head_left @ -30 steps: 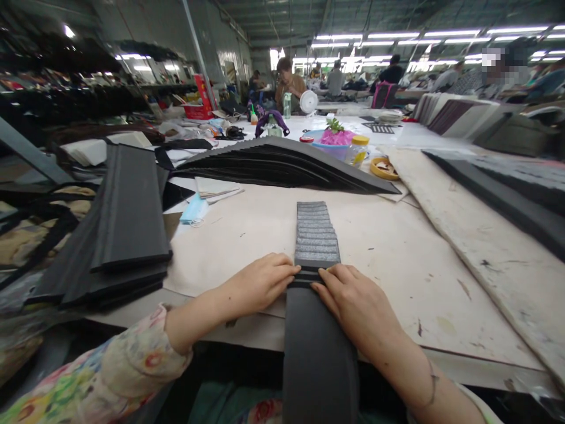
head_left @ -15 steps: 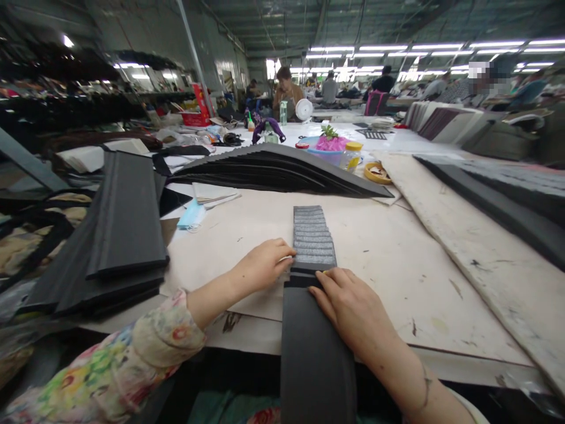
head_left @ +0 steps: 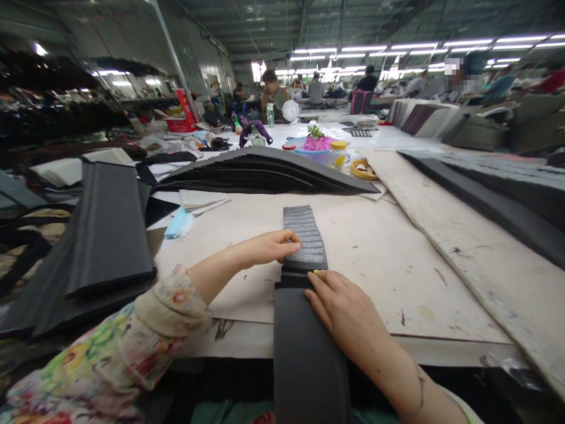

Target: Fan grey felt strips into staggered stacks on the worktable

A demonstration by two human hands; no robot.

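Note:
A fan of overlapping grey strips [head_left: 305,235] with speckled faces lies on the table. Its near end meets a stack of long black panels [head_left: 306,353], which reaches over the front edge towards me. My left hand [head_left: 270,245] is over the left side of the strips, thumb and forefinger closed together; whether a strip is between them is hidden. Gripping the right edge of the panels near their far end is my right hand [head_left: 346,303]. A small yellow thing [head_left: 316,272] shows at its fingertips, too small to make out.
Beyond the strips lies a bowed stack of black sheets [head_left: 265,168]. More black panels [head_left: 112,229] are piled at left, near a blue face mask [head_left: 179,222]. A long pale board [head_left: 445,235] lies at right. Further back are a yellow-lidded jar [head_left: 338,154] and several people.
My left hand has moved from the near left edge of the strips a little farther up and over them. The right hand keeps its hold. The whole view has shifted slightly.

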